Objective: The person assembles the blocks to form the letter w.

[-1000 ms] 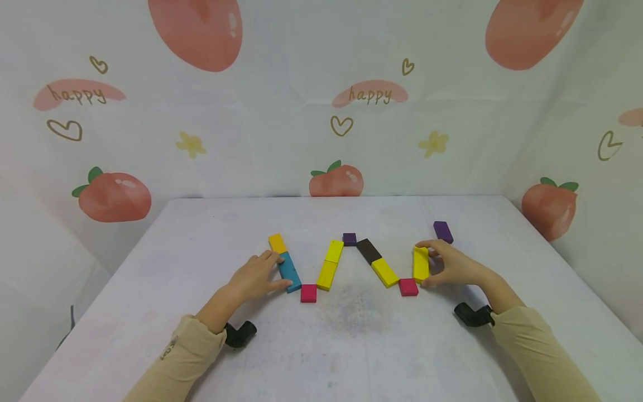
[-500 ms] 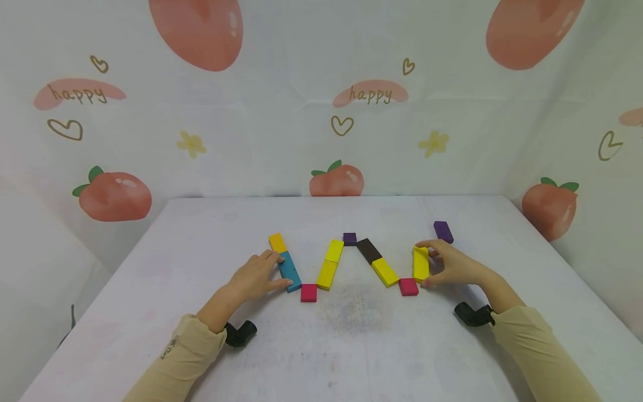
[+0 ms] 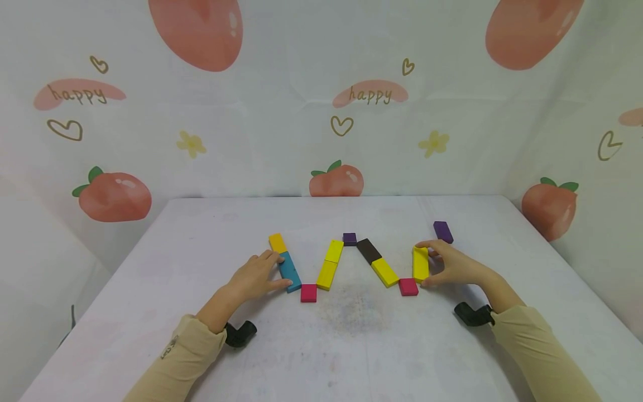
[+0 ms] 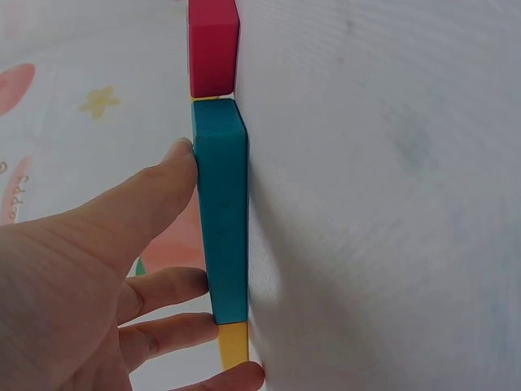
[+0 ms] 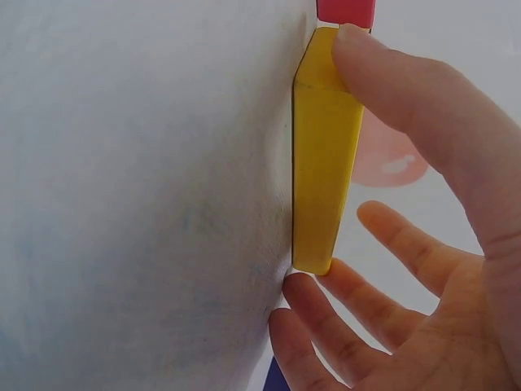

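Note:
My left hand [image 3: 253,276] rests on a blue block [image 3: 289,272], thumb near its near end and fingers toward its far end. In the left wrist view the fingers lie fairly straight along the blue block's [image 4: 224,220] upper edge, and one reaches past an orange-yellow block [image 4: 234,342]. My right hand [image 3: 452,263] holds a yellow block [image 3: 421,263] lengthwise, thumb at the near end and fingers at the far end. In the right wrist view that yellow block [image 5: 324,163] lies flat on the table, close to a red block [image 5: 346,10].
The blocks form a zigzag with two red corner pieces, the left red block [image 3: 308,293] and right red block [image 3: 408,287]. Between them are yellow blocks [image 3: 330,265], a small purple block [image 3: 349,239] and a dark brown block [image 3: 369,251]. Another purple block [image 3: 443,231] lies beyond my right hand.

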Demonstrator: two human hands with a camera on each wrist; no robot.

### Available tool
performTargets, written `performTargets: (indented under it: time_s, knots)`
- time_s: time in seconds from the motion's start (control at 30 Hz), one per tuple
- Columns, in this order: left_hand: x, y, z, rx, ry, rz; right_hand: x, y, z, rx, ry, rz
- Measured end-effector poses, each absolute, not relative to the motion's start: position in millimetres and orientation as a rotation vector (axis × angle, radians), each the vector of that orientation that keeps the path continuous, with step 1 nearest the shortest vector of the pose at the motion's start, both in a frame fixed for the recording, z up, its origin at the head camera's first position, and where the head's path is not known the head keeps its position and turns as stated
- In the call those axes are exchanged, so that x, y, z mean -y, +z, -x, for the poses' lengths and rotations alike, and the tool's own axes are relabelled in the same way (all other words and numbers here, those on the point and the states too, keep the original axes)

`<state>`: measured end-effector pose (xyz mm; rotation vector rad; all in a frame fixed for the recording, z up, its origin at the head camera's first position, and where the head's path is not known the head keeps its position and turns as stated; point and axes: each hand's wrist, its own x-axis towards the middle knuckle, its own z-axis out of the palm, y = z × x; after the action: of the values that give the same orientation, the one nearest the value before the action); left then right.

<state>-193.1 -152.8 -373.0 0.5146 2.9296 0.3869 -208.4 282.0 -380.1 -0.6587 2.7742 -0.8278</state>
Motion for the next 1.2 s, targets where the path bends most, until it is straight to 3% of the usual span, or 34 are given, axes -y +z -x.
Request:
performTargets:
  time_s: [0.7,1.2]
  knots:
    - [153.4,-374.5,192.9,-2.934,0.413,-0.519,-283.8,-379.7,208.7,-2.764,-0.852,0.644]
    - [152.9,-374.1,193.3,-2.93,0.396,-0.498,-308.0,-359.1,226.1,-2.855,-0.896,0.453]
